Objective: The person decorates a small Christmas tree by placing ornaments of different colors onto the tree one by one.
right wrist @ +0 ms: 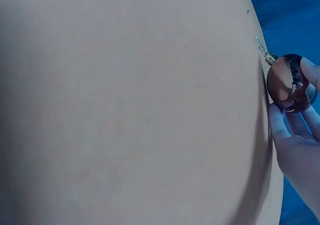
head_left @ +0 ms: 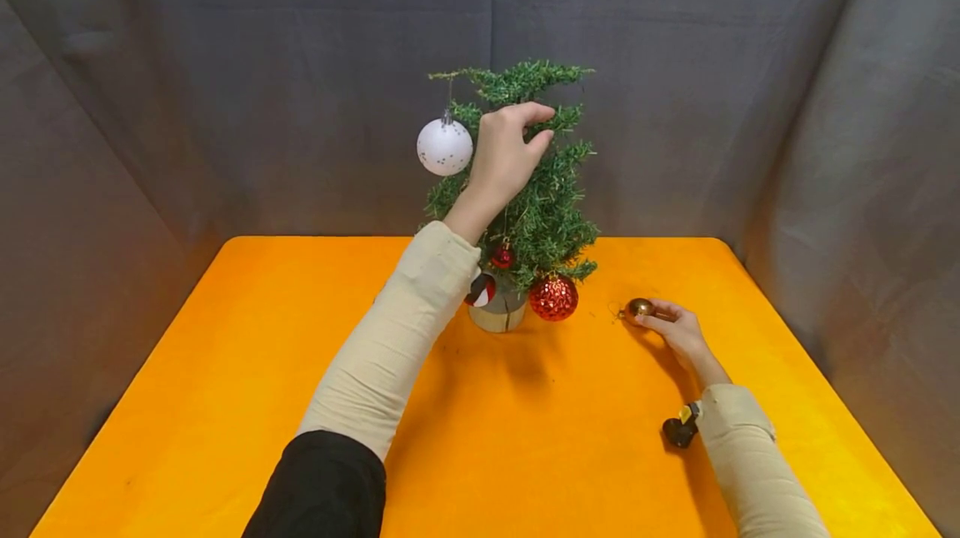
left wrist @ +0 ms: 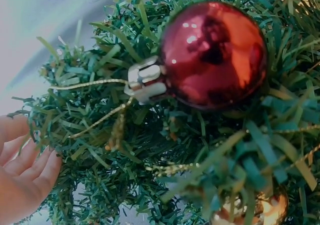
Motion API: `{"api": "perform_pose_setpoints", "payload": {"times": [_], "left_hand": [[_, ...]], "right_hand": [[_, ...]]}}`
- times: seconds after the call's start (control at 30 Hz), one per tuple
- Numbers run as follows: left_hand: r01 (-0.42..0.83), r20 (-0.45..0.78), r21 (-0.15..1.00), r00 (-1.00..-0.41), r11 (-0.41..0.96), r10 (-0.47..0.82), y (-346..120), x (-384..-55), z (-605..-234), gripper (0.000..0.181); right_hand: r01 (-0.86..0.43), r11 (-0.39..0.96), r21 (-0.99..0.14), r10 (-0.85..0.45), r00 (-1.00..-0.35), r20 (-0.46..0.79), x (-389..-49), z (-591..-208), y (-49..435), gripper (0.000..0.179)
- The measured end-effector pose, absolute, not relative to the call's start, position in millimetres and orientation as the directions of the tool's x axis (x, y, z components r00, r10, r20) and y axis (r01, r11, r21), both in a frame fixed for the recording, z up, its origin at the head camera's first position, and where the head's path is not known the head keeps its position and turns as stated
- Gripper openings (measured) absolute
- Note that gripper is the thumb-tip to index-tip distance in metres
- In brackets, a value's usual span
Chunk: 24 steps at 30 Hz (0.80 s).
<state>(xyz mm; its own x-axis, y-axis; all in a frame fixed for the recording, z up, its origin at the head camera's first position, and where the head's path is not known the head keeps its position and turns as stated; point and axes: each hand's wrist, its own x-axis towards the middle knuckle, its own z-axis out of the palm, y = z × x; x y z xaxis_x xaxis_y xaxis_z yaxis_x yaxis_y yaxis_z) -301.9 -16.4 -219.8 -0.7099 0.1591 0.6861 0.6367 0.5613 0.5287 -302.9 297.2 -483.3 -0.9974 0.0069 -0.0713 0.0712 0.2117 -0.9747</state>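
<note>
A small green Christmas tree (head_left: 558, 188) stands on a wooden log base (head_left: 498, 317). My left hand (head_left: 504, 146) is raised at its upper branches, thumb and forefinger apart. In the left wrist view, the fingers (left wrist: 40, 172) lie beside a branch tip, close to a shiny red bauble (left wrist: 215, 55) with a gold thread. A gold bauble (left wrist: 250, 210) partly shows below it, behind needles. Low on the right, my right hand (head_left: 678, 330) grips a shiny bronze-gold bauble (head_left: 639, 310) between thumb and fingers, close over the table, its cap and thread loop pointing left.
A white speckled bauble (head_left: 444, 146) hangs from the upper left branch. Lower down hang a textured red bauble (head_left: 553, 298), a small red one (head_left: 502, 256) and a patterned one (head_left: 481, 290) partly behind the left sleeve. Grey cloth (head_left: 300, 105) surrounds the orange table (head_left: 247, 338).
</note>
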Motion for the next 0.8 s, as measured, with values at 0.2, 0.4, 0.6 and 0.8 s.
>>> {"api": "perform_pose_setpoints", "payload": {"times": [0.2, 0.4, 0.6, 0.8], "left_hand": [[0.638, 0.682, 0.535, -0.713, 0.553, 0.163, -15, -302, -219, 0.022], [0.647, 0.689, 0.525, -0.704, 0.553, 0.171, -13, -302, -218, 0.018], [0.612, 0.65, 0.546, -0.74, 0.572, 0.172, -13, -303, -217, 0.019], [0.622, 0.662, 0.538, -0.73, 0.57, 0.172, -14, -302, -218, 0.018]], "right_hand": [[0.066, 0.162, -0.985, 0.006, -0.998, -0.066, -302, -474, 295, 0.06], [0.036, 0.13, -0.991, 0.033, -0.999, -0.032, -303, -459, 290, 0.051], [-0.021, -0.085, -0.996, -0.021, -1.0, 0.023, -306, -441, 283, 0.021], [-0.079, -0.315, -0.946, -0.056, -0.993, 0.102, -307, -420, 276, 0.019]]}}
